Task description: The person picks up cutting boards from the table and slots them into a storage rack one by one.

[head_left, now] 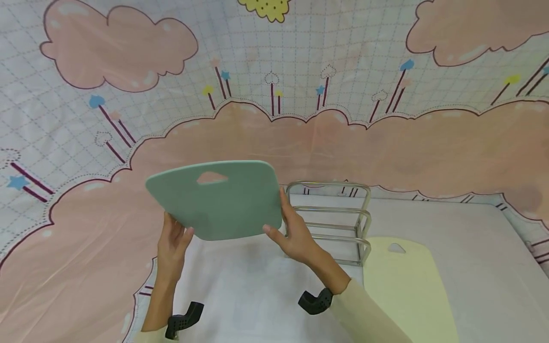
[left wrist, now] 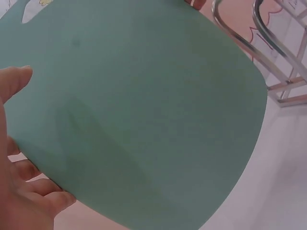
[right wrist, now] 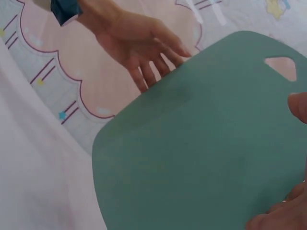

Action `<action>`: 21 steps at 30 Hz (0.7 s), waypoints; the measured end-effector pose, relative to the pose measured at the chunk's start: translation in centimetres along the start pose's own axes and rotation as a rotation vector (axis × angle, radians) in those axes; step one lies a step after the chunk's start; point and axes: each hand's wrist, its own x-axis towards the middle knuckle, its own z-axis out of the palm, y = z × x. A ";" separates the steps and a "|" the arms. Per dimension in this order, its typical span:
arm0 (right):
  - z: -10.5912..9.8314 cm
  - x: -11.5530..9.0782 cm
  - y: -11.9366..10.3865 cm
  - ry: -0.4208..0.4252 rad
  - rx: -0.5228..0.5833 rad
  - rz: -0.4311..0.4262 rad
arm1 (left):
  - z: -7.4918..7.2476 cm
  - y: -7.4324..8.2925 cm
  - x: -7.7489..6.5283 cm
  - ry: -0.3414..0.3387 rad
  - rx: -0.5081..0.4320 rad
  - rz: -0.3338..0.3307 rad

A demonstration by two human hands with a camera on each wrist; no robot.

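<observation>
In the head view, the left hand [head_left: 172, 247] and the right hand [head_left: 298, 238] hold up the green board [head_left: 240, 205] above the counter [head_left: 223, 286], beside the metal rack [head_left: 330, 209]. It looks longer from left to right; its handle hole points to the far side. In the left wrist view, the left thumb is over the face, fingers partly curled at the edge. In the right wrist view, the right hand grips similarly; the hole lies toward upper right.
</observation>
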 end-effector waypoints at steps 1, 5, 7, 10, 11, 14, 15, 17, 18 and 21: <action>-0.1 0.1 0.0 0.004 0.000 -0.004 | 0.1 0.0 0.1 0.005 -0.002 0.002; -0.5 0.5 0.7 0.033 0.022 -0.044 | 0.5 0.1 0.9 0.007 -0.032 0.026; -0.8 0.7 0.7 0.043 0.038 -0.049 | 0.7 0.1 1.3 -0.006 -0.050 0.034; -1.3 0.8 0.8 0.057 0.033 -0.041 | 1.2 0.2 1.9 -0.029 -0.073 0.057; -1.5 0.8 0.8 0.062 0.032 -0.037 | 1.4 0.2 2.1 -0.036 -0.082 0.065; -2.0 0.9 0.7 0.071 0.039 -0.035 | 1.9 0.1 2.7 -0.051 -0.091 0.088; -2.1 0.9 0.7 0.076 0.042 -0.035 | 2.1 0.1 3.0 -0.056 -0.090 0.095; -2.5 0.9 0.6 0.085 0.052 -0.028 | 2.5 0.1 3.3 -0.067 -0.094 0.105; -2.6 0.9 0.6 0.089 0.058 -0.026 | 2.7 0.0 3.5 -0.072 -0.102 0.110; -3.0 0.8 0.7 0.100 0.064 -0.014 | 3.3 -0.1 3.9 -0.084 -0.122 0.121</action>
